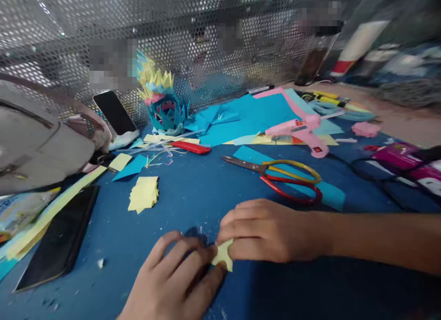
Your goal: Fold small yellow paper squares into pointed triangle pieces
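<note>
Between my two hands, low in the middle of the head view, is a small piece of pale yellow paper (224, 255). The fingers of my left hand (182, 274) are closed on its left edge, thumb below. My right hand (263, 232) grips it from the right, fingers curled over part of it. Hands hide much of the paper, so its folds are hard to make out. A stack of yellow paper squares (144, 193) lies beyond my left hand. Scissors (275, 173) with a red and a yellow handle lie just beyond my right hand.
A folded-paper model (163, 104) stands at the back by a perforated metal panel (206, 48). Nearby are a red cutter (191, 147), blue paper sheets (255, 115) and a pink glue gun (303, 131) with a black cable. Phones (60, 239) and a bag (44, 140) sit at left.
</note>
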`<state>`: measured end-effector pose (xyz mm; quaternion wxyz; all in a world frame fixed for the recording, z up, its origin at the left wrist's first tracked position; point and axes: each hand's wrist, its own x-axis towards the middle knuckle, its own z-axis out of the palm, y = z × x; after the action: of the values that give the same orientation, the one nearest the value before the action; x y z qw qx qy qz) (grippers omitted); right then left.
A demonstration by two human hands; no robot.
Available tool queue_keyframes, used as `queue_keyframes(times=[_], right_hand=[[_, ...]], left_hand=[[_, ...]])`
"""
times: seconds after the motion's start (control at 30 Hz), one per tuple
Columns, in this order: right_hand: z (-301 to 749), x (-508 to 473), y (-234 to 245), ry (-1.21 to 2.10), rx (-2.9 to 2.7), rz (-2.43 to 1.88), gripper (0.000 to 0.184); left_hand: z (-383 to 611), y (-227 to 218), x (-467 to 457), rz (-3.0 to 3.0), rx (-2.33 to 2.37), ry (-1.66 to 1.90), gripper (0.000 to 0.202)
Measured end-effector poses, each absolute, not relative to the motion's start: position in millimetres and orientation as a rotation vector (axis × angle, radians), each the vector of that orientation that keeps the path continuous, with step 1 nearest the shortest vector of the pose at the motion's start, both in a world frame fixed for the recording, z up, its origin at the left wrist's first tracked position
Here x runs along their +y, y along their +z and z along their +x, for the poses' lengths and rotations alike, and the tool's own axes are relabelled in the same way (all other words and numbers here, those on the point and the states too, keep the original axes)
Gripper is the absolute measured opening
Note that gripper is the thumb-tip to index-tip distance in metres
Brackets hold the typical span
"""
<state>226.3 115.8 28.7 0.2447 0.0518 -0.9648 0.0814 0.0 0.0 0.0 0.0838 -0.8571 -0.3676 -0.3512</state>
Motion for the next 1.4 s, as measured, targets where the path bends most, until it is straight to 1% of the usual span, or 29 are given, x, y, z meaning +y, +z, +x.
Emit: queue_keyframes(times=[0.2,0.37,0.47,0.6,0.73,0.93,1.07,1.23,1.4], right_hand=[[226.8,114.6,29.6,0.247,-2.612,0.138,0.036],[227.2,116.6,27.9,0.26,-2.631,0.165,0.035],[227.3,117.2,28.2,0.255,-2.643,0.153,0.038],[227.0,117.8,28.1,0.261,-2.647,0.154,0.04],[227.9,118.9,27.0,0.306,-2.668,0.169,0.037],[228.0,114.9,23.0,0.414,-2.644,0.124,0.028],[227.7,113.2,25.3,0.324,-2.653,0.062,0.032],[231.5,124.1,35.1,0.146,-2.642,0.063,0.024],[232.3,131.9,36.0,0.146,-2.612,0.139,0.021]], left_hand=[[1.9,-0.5,-8.4,-2.573,-1.083,-1.031,0.038],[1.2,-1.3,-7.0,-2.583,-1.061,-0.991,0.033],[2.1,-1.5,-7.1,-2.585,-1.079,-0.973,0.031],[1.9,1.4,-7.5,-2.599,-1.094,-0.999,0.036],[-4.6,11.2,-8.4,-2.722,-1.1,-0.799,0.04],[-17.3,23.7,-4.8,-2.718,-0.911,-0.495,0.034],[-18.9,24.5,-5.4,-2.689,-0.843,-0.414,0.032],[-16.2,22.4,-9.4,-2.649,-0.887,-0.447,0.03],[-13.1,23.7,-10.8,-2.613,-0.863,-0.442,0.031]])
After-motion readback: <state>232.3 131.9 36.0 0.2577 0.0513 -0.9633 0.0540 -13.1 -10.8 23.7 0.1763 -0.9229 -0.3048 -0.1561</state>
